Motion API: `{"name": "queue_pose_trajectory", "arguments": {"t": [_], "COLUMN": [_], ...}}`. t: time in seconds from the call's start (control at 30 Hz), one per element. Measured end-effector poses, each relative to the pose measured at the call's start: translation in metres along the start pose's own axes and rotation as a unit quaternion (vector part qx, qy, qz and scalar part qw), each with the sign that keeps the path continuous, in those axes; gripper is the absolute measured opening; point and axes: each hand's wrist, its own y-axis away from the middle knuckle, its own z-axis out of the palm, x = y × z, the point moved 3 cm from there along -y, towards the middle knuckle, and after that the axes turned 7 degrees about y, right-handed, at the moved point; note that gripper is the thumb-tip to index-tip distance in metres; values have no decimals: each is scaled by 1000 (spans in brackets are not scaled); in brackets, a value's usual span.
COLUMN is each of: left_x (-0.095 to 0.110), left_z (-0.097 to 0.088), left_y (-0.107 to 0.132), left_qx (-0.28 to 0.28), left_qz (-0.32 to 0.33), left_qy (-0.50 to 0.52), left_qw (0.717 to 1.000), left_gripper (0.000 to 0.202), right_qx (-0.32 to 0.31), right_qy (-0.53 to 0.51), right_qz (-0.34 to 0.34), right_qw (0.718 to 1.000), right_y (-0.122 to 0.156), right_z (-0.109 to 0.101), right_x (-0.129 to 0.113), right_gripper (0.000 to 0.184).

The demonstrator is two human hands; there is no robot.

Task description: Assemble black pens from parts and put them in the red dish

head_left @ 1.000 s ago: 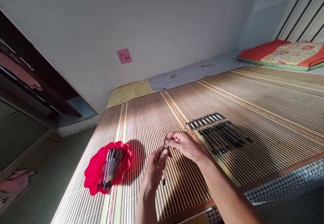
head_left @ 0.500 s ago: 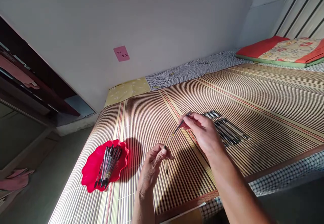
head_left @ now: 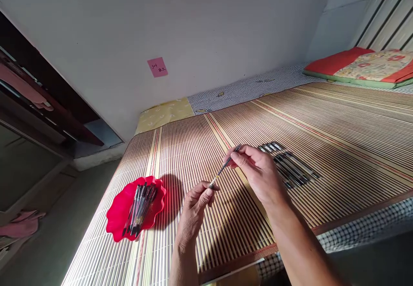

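Note:
My left hand (head_left: 195, 208) is closed, thumb and fingers pinching a slim pen barrel (head_left: 211, 186), mostly hidden by the fingers. My right hand (head_left: 260, 169) grips a thin dark pen refill (head_left: 225, 165) near its upper end. The refill slants down to the left, and its pale lower end meets the barrel's top at my left fingertips. How far it reaches inside cannot be made out. Beyond my right wrist lies a row of dark pens (head_left: 295, 169). A red scalloped dish (head_left: 116, 212) to the left of my left hand holds several pens (head_left: 142, 208).
A striped bamboo mat (head_left: 180, 148) covers the bed, its front edge just below my hands. Folded red and floral bedding (head_left: 364, 64) lies at the far right. On the wall (head_left: 226, 27) behind is a pink note (head_left: 157, 67).
The refill's pale end has come down to the barrel in my left hand; a gap stood between them before. The barrel's lower end no longer shows. The view has shifted slightly.

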Motion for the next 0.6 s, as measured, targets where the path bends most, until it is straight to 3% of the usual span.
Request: {"name": "queue_pose_trajectory", "arguments": {"t": [0.3,0.5,0.6], "left_x": [-1,4,7], "left_z": [-2,0,-1], "left_y": [2,1,1], "left_qx": [7,18,30], "left_qz": [0,6,13], "left_qy": [16,-51,-66], "left_qw": [1000,999,997], "left_gripper": [33,31,30], "right_qx": [2,-2,-33], "right_qy": [9,56,78], "right_qz": [0,-43,-54], "right_qw": [1000,998,995], "right_y": [-1,1,5], "right_z": [-2,-3,1], "right_x": [2,-6,-12], "right_gripper": [28,25,23]}}
